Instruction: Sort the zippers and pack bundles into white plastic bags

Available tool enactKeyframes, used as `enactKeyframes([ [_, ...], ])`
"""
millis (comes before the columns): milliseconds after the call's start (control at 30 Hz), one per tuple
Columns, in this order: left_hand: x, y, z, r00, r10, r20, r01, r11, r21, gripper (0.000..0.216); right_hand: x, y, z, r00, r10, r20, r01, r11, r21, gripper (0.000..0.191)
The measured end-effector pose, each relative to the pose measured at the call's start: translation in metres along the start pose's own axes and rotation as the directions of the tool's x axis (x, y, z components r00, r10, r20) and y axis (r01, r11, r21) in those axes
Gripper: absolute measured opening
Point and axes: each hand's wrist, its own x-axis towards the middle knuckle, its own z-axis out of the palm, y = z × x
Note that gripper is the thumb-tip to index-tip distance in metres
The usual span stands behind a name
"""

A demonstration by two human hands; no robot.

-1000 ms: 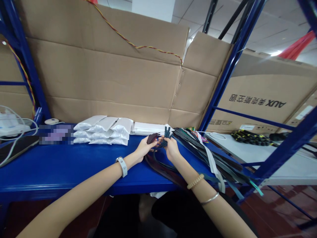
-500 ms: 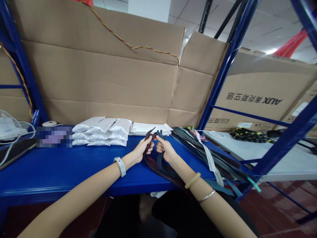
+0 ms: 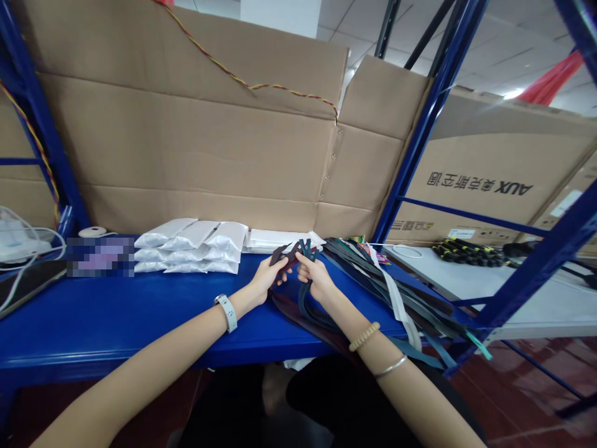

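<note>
The left fingers [image 3: 278,264] and right fingers [image 3: 303,258] are pinching dark straps [image 3: 293,252] just above the blue table [image 3: 116,323], near its back edge. A hanging strap is trailing down, and a hard tug could snag the strap pile [image 3: 396,292].

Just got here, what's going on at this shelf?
A person is working bare-handed over a blue steel shelf. Their left hand pinches the end of a flat dark brown strap, and their right hand holds the ends of flat dark teal straps, which loop down onto the shelf. A loose pile of long dark straps lies to the right, and stacked white packets sit to the left.
</note>
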Motion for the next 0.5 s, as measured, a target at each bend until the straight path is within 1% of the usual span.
enactKeyframes([
  [100,-0.002,0.002,0.002,1.0,0.004,0.009,-0.004,1.0,0.021,0.03,0.0,0.0,0.001,1.0,-0.004,-0.003,0.004,1.0,-0.009,0.045],
  [200,-0.004,0.005,0.005,1.0,0.002,0.01,-0.002,1.0,0.026,0.038,0.001,-0.001,0.0,0.999,-0.028,-0.036,0.028,1.0,-0.008,0.045],
  [333,-0.004,0.01,0.007,0.999,0.01,-0.035,-0.01,1.0,0.0,0.046,0.007,-0.005,-0.007,0.995,-0.053,-0.08,0.052,0.999,-0.007,0.045],
  [433,-0.002,0.01,0.004,0.997,-0.009,-0.079,0.007,0.999,-0.032,0.048,0.012,-0.008,-0.012,0.993,-0.047,-0.111,0.043,0.998,-0.039,0.036],
  [500,0.001,0.009,0.001,0.994,-0.023,-0.102,0.018,0.998,-0.055,0.044,0.016,-0.011,-0.016,0.991,-0.041,-0.126,0.031,0.996,-0.079,0.027],
])
